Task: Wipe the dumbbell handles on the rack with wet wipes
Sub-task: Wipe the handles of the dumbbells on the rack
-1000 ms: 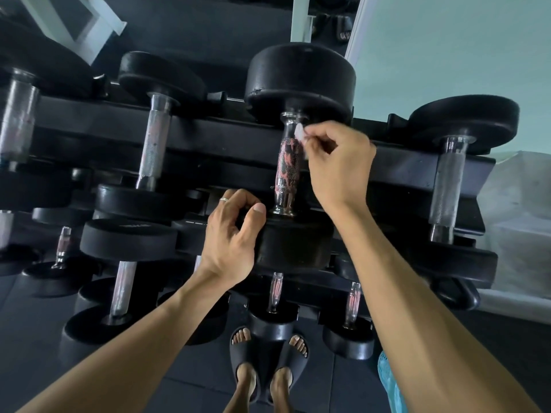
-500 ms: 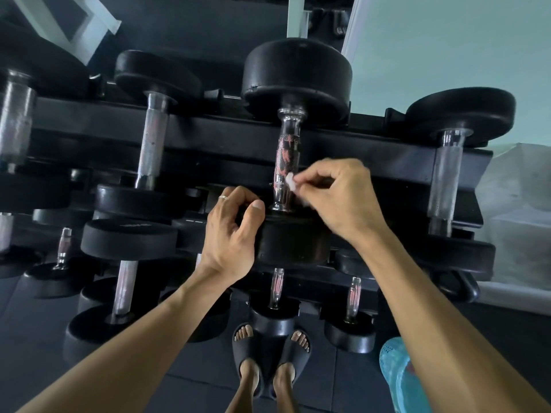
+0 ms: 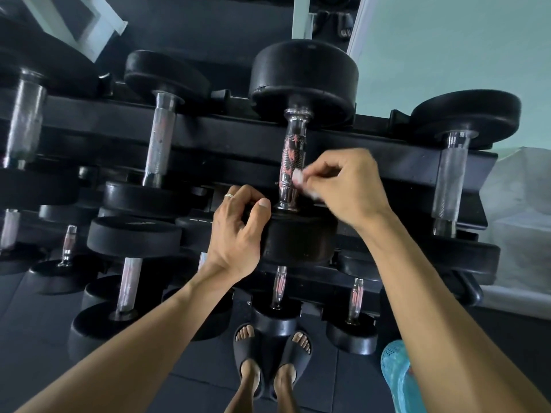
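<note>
A black dumbbell lies on the top tier of the dark rack (image 3: 226, 135), its chrome handle (image 3: 291, 162) mottled with reddish marks. My right hand (image 3: 346, 186) pinches a small white wet wipe (image 3: 298, 177) against the lower right side of that handle. My left hand (image 3: 238, 231), a ring on one finger, grips the near black head (image 3: 301, 236) of the same dumbbell, thumb on its top edge. The far head (image 3: 304, 79) stands behind the rail.
More dumbbells sit on the top tier to the left (image 3: 161, 144) and to the right (image 3: 453, 174). Smaller ones fill the lower tiers (image 3: 128, 281). My feet in black slides (image 3: 271, 362) stand on the dark floor. A turquoise mesh item (image 3: 396, 380) lies at the lower right.
My right hand has slid the wipe down the handle from near the far head to the lower part. The left hand has stayed on the near head.
</note>
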### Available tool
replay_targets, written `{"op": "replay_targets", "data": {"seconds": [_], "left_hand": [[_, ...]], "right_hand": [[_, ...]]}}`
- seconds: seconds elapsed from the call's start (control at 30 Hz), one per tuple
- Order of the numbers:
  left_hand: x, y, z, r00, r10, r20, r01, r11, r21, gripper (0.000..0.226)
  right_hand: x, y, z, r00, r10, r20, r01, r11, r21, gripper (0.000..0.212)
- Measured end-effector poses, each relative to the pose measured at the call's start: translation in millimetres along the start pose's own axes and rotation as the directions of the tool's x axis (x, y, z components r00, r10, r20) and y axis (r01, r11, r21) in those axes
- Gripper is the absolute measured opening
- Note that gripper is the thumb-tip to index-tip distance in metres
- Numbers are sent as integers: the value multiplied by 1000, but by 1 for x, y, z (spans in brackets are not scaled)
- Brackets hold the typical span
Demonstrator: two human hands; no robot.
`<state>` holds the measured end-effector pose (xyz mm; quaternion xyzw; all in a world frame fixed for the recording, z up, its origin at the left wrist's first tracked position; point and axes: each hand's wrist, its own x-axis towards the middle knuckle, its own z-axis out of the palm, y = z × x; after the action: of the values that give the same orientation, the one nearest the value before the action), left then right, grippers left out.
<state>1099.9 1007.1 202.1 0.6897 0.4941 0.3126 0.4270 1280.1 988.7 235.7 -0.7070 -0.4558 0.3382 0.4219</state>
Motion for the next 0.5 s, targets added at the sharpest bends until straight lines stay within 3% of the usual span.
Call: {"op": "replay_targets", "data": {"seconds": [0.1,0.27,0.4,0.5], "left_hand": [[0,-1,0,1000,-9,-1,9,1000,6,34],[0,-1,-1,1000,0,-11,1,1000,26,39],[0,1,-1,1000,-17,1,17,1000,24,41],[0,0,-2,1000,-19,0,19,999,38,43]], "right_hand": [[9,2,3,991,54,-124,-35,988,152,20],[-17,13,1,982,141,123,-153,984,94,17],[15,5,3,979,189,-78,-153,931,332,19],[2,11,8,975,220,9,-211,923,321,16]]}}
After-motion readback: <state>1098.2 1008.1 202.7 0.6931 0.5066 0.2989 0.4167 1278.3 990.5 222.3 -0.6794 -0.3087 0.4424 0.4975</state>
